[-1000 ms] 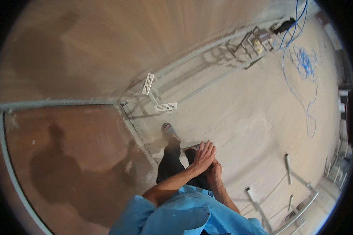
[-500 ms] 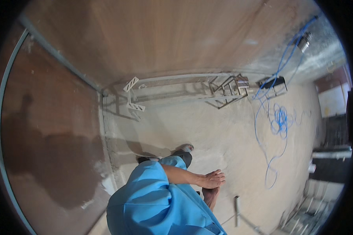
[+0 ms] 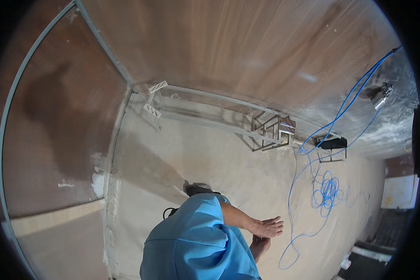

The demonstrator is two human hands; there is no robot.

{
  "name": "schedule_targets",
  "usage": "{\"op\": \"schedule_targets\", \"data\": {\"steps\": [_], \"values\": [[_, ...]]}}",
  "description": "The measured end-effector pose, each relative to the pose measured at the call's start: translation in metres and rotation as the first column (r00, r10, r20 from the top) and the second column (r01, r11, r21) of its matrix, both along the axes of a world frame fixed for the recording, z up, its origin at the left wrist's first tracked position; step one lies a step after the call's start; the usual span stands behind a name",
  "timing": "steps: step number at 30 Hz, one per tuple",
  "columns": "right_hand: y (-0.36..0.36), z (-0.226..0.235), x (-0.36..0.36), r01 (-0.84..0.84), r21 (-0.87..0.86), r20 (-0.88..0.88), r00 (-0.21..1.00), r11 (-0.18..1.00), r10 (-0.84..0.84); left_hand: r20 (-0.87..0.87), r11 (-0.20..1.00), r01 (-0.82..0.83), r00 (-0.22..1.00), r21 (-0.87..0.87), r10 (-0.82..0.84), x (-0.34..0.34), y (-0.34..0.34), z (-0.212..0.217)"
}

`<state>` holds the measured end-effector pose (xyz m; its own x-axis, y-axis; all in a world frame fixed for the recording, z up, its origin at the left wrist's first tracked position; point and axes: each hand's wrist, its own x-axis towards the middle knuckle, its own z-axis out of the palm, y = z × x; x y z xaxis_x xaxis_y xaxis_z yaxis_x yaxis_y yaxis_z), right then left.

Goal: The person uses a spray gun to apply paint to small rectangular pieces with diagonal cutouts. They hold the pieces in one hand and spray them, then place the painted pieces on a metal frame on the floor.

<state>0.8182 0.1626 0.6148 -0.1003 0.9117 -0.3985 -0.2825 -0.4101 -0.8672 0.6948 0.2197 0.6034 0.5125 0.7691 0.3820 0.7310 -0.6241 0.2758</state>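
Observation:
My left hand (image 3: 268, 227) reaches out from a blue sleeve (image 3: 198, 233), palm down, its fingers stretched out and slightly apart with nothing in them. Just below it in the picture is my right hand (image 3: 260, 243), close against it or partly under it; whether they touch, I cannot tell. The right hand's fingers are mostly hidden, so their pose is unclear. Beyond the sleeve, a dark shoe (image 3: 198, 187) stands on the pale, dusty floor (image 3: 172, 158).
Brown panels (image 3: 210, 46) rise at the far side and left. Along the far panel lie a long metal frame (image 3: 210, 122), a striped stand (image 3: 152, 110), and a small metal rack (image 3: 270, 133). A blue hose (image 3: 329, 189) lies coiled at right, near a black-topped stand (image 3: 332, 143).
My view has turned and shifted, so the room appears rotated. Both hands stay close together in front of me. The metal stand at lower right has left the picture.

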Motion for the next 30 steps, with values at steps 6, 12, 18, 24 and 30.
{"op": "schedule_targets", "data": {"steps": [6, 12, 18, 24, 30], "values": [[0.129, -0.013, 0.200, -0.173, 0.055, 0.074, 0.983, 0.983, 0.169, -0.090, 0.998, -0.029, 0.995, 0.055, 0.034, 0.188, 0.119, -0.028], [0.280, -0.015, 0.446, -0.363, 0.103, 0.139, 0.927, 0.926, 0.348, -0.092, 0.994, 0.062, 0.994, 0.089, -0.054, 0.442, 0.254, -0.033], [0.442, 0.000, 0.671, -0.535, 0.124, 0.200, 0.838, 0.836, 0.507, -0.006, 0.994, -0.066, 0.998, 0.085, 0.066, 0.670, 0.393, 0.001], [0.579, -0.033, 0.830, -0.506, 0.213, 0.311, 0.846, 0.836, 0.433, 0.019, 0.987, -0.152, 0.988, 0.046, 0.151, 0.812, 0.530, -0.029], [0.789, -0.054, 0.975, -0.504, 0.247, 0.704, 0.680, 0.828, 0.205, -0.168, 0.912, -0.384, 0.918, -0.146, 0.359, 0.957, 0.745, -0.063]]}}
